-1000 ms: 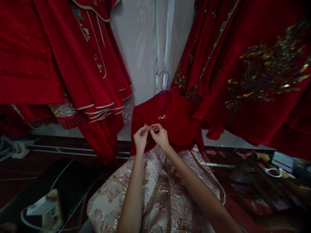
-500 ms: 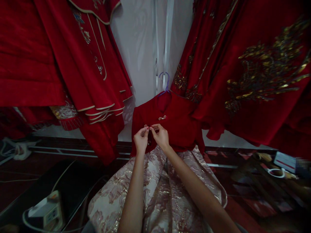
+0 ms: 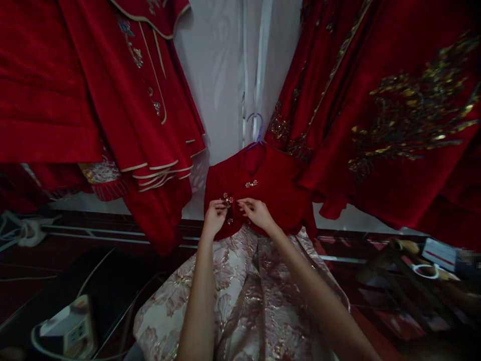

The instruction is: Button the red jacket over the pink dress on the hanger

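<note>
A short red jacket (image 3: 278,195) hangs in front of me on a purple hanger (image 3: 259,131). Small sparkling flower-shaped clasps (image 3: 251,184) run along its front. My left hand (image 3: 215,219) is closed at the left front edge, fingertips pinching the cloth beside a jewelled clasp (image 3: 227,199). Just to the right, my right hand (image 3: 258,212) has bent fingers closed on the jacket's other front part; what exactly lies between those fingertips is too small to make out. A gap separates the two hands. Below the jacket spreads a pale pink brocade skirt (image 3: 180,306).
Red garments with piped edges (image 3: 150,135) hang at left, and a red garment with gold sequins (image 3: 406,110) at right. Lower left, a white power strip (image 3: 78,331) with a cable rests on a dark surface. A white rail (image 3: 124,236) runs low behind.
My hands, which met at the jacket's front, have moved apart: the right hand shifted right, the left slightly left. The jewelled clasp between them now shows more.
</note>
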Demonstrator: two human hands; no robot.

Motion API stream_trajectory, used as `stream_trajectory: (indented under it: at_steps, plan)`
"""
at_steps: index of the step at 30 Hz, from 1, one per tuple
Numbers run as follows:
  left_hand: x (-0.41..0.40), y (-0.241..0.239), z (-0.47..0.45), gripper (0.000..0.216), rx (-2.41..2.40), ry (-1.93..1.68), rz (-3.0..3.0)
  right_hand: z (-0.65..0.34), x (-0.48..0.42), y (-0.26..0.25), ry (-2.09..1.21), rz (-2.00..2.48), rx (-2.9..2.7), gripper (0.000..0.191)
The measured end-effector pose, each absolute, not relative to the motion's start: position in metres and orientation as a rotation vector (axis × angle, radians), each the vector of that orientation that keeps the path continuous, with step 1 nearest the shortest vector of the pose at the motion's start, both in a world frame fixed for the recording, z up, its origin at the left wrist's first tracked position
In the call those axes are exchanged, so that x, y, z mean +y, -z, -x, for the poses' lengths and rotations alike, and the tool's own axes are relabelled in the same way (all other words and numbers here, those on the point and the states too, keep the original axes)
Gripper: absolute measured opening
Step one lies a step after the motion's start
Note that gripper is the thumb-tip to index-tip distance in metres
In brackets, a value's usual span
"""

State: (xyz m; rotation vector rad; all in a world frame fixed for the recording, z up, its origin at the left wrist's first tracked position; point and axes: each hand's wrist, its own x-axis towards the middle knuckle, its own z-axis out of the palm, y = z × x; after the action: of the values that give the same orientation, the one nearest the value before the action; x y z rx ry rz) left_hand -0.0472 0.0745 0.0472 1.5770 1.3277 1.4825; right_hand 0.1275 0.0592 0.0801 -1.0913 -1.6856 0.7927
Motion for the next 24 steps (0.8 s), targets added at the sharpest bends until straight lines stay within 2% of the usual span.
stream_trajectory:
  at_steps: [3, 7, 11, 17, 24]
  plan:
    - [0.068, -0.043, 0.062, 0.02, 1.428, -1.033, -1.746, -0.15, 0.045, -0.074, -0.866, 1.24, -1.676, 0.023]
    - [0.056, -0.043, 0.063, 0.033, 1.496, -0.566, -1.858, -0.162, 0.035, -0.048, -0.813, 1.386, -1.765, 0.018]
    - [0.051, -0.05, 0.048, 0.034, 1.58, -0.583, -1.967, -0.154, 0.043, -0.015, -0.516, 1.356, -1.76, 0.022]
    - [0.055, -0.053, 0.035, 0.024, 1.56, -0.707, -2.021, -0.144, 0.049, 0.0, -0.526, 1.34, -1.788, 0.031]
    - [0.057, -0.048, 0.041, 0.02, 1.486, -0.793, -1.835, -0.15, 0.034, -0.015, -0.55, 1.432, -1.725, 0.019]
